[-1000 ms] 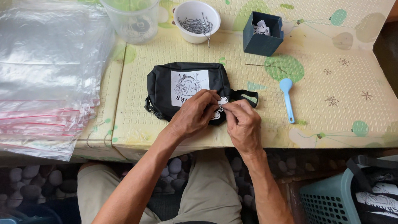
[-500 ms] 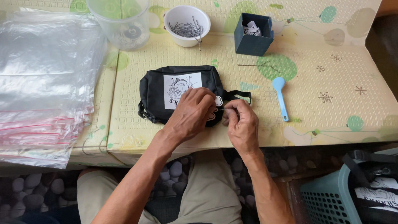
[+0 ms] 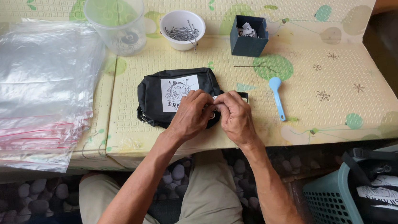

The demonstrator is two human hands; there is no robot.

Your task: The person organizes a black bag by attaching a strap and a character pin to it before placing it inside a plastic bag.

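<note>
A small black pouch (image 3: 159, 97) with a white printed patch lies on the pale yellow foam mat (image 3: 330, 81) in front of me. My left hand (image 3: 190, 113) rests on the pouch's right end, fingers curled around a small round metal piece. My right hand (image 3: 235, 116) pinches the same spot from the right, beside a short black strap end. What the fingertips hold is mostly hidden.
A stack of clear zip bags (image 3: 29, 93) lies at the left. A clear plastic cup (image 3: 116, 20), a white bowl of metal pins (image 3: 182, 29) and a dark blue box of tags (image 3: 248, 34) stand behind. A light blue spoon (image 3: 277, 98) lies right. A teal basket with black bags (image 3: 359, 194) sits on the floor.
Both hands stay on the pouch's right end with only slight finger movement. The camera has shifted, so the table appears a little lower in view.
</note>
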